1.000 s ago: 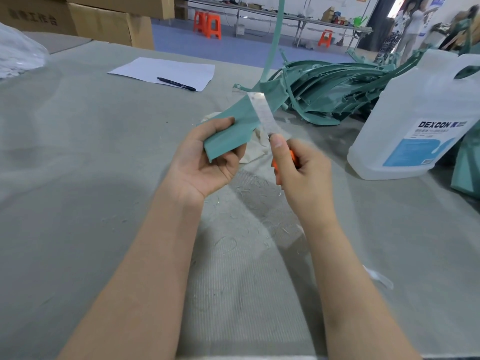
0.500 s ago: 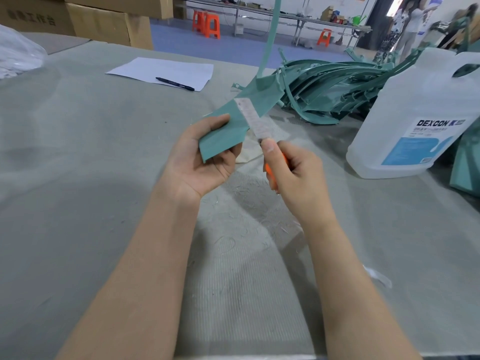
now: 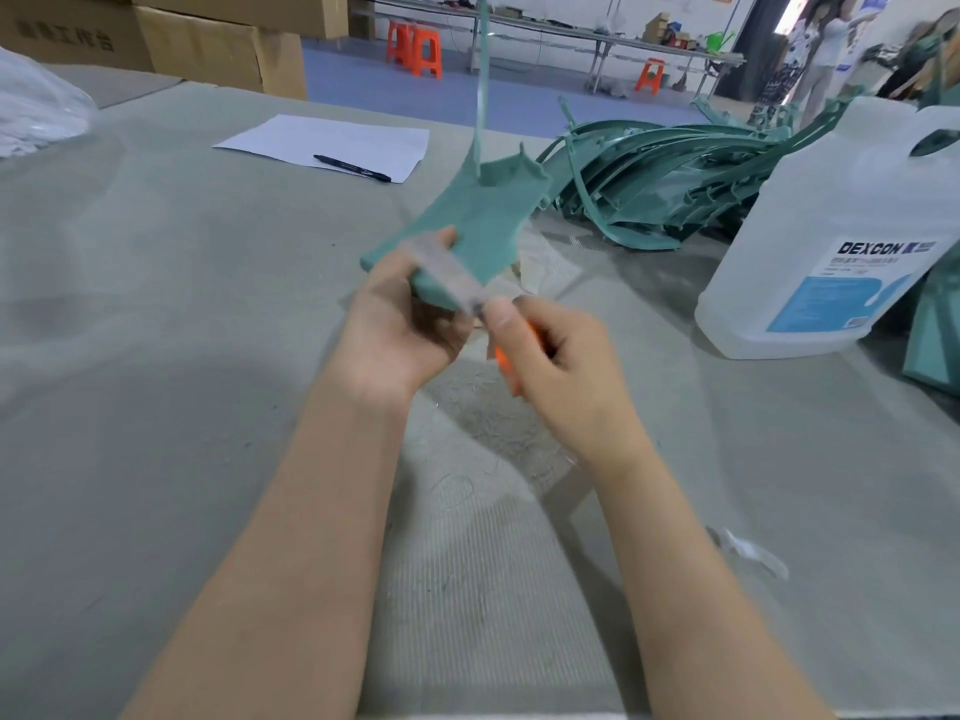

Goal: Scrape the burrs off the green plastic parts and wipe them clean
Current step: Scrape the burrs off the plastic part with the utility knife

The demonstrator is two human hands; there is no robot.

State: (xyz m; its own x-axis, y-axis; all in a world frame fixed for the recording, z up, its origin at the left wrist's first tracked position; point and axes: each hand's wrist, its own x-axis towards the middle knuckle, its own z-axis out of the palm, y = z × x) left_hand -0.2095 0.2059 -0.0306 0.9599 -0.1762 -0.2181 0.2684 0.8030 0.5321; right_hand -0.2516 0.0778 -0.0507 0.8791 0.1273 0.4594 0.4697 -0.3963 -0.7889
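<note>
My left hand (image 3: pixel 402 324) grips the near end of a green plastic part (image 3: pixel 480 220), held above the table with a long thin strip rising from its far end. My right hand (image 3: pixel 558 366) grips an orange-handled scraper (image 3: pixel 506 363). Its blurred pale blade (image 3: pixel 447 272) lies across the part's near edge, close to my left thumb. A pile of more green parts (image 3: pixel 670 179) lies behind on the right. A pale cloth (image 3: pixel 545 259) shows under the held part.
A large white DEXCON jug (image 3: pixel 831 241) stands at the right, with another green piece (image 3: pixel 935 330) beside it. Paper (image 3: pixel 332 142) with a pen (image 3: pixel 353 168) lies at the back. Plastic shavings (image 3: pixel 483 423) litter the grey table cover below my hands. Cardboard boxes (image 3: pixel 208 44) stand far left.
The green part has turned so its broad face shows and has tilted flatter. The blade has slid left along the part's edge toward my left thumb. Both hands have shifted slightly left.
</note>
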